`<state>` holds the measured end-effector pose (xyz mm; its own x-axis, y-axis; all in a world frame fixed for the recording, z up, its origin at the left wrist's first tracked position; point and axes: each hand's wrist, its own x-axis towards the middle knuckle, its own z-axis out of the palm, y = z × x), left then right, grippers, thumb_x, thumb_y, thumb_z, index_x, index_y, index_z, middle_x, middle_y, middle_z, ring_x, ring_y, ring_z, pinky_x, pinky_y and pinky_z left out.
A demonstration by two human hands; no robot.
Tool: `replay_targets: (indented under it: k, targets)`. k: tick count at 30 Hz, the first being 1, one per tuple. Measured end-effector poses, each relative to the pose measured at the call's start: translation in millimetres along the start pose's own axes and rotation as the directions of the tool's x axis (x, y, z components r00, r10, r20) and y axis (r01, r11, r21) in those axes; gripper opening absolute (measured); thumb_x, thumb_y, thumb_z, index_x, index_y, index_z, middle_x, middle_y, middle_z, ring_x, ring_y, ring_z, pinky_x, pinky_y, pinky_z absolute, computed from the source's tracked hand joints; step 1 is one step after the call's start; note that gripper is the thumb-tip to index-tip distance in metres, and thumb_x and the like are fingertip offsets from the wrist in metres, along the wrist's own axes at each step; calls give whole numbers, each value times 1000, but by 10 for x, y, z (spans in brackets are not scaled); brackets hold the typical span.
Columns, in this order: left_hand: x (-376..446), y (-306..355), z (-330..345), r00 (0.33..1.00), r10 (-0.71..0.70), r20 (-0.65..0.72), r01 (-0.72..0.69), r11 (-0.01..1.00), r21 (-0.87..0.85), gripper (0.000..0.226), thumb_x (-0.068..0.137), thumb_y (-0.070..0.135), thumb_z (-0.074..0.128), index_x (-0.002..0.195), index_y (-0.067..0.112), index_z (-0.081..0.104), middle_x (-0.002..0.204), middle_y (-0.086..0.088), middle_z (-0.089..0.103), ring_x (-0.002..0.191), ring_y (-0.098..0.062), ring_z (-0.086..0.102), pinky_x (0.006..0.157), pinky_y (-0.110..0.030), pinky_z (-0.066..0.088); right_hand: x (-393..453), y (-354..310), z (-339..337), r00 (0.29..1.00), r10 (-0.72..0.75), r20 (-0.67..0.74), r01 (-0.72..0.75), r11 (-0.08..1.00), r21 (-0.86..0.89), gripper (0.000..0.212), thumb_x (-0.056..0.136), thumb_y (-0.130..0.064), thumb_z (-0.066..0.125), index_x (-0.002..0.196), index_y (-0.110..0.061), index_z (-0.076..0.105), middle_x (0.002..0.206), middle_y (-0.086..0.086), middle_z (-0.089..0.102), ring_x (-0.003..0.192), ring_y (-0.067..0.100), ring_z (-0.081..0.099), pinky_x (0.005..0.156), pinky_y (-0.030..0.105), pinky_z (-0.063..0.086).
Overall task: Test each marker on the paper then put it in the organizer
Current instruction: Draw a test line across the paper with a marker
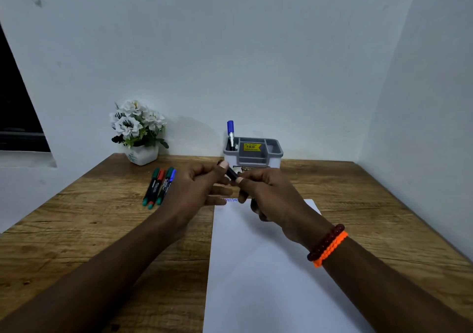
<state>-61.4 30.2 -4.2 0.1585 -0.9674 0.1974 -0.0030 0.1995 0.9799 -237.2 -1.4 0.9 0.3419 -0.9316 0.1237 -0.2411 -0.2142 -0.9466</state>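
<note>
Six markers (163, 185), one organizer (253, 153), one paper (256, 268), one flowerpot (142, 154).

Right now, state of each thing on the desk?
Black marker: held by both hands, left and right, above the paper.
Paper: flat, blue squiggle at far edge.
Organizer: upright, blue marker standing in its left slot.
Four markers: capped, lying left of the paper.
Flower pot: upright.

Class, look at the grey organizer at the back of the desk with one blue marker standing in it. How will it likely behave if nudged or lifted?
The organizer looks like thin moulded plastic, so probably light and stiff. Its base looks broad, so a nudge would more likely slide it on the wooden desk than tip it. The blue marker stands tall in one corner and may rattle.
</note>
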Motion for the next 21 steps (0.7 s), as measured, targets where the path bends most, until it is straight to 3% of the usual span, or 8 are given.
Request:
replay_targets:
  k: [2, 4, 8, 15, 21]
  targets:
    - [5, 3, -12, 999, -17, 33, 21, 991, -135, 35, 96, 28, 64, 113, -2, 70, 107, -17, 77, 100, -30, 75, 89, -41, 60, -16, 1, 17, 997, 21, 70, -21, 1000, -4, 30, 110, -22, 58, 84, -16, 73, 67, 1, 61, 47, 10, 41, 45, 22, 28]
    - [2, 12, -18, 998, -17, 60, 28, 980, -197, 38, 92, 25, 64, 115, -6, 69, 109, -19, 76, 105, -32, 74, 94, -42, 59, -21, 11, 30, 995, -4, 97, 7, 1000, -29, 35, 111, -25, 57, 80, -14, 70, 65, 1, 55, 48, 10, 38, 44, 23, 27]
    - [3, 7, -13, 996, -30, 80, 51, 960, -274, 35, 93, 17, 65, 117, -8, 67, 113, -21, 74, 109, -32, 72, 96, -42, 58, -3, 31, 13, 995, -93, 44, 95, 993, -62, 36, 111, -29, 59, 89, -10, 80, 56, -8, 52, 43, 2, 43, 44, 10, 31]
    - [2, -36, 30, 998, -51, 40, 61, 951, -302, 30, 94, 12, 64, 116, -8, 68, 111, -21, 75, 107, -31, 73, 93, -40, 59, 52, 85, 18, 996, -85, 10, 85, 995, -48, 37, 108, -31, 64, 97, 0, 81, 56, -5, 50, 45, 2, 40, 45, 10, 31]
    - [15, -28, -1, 999, -28, 47, 40, 959, -282, 32, 94, 13, 64, 117, -10, 67, 111, -21, 75, 107, -32, 73, 93, -40, 59, 12, 67, 0, 992, -106, 65, 109, 993, -45, 31, 108, -38, 63, 100, -18, 85, 60, 2, 45, 46, 7, 35, 44, 16, 30]
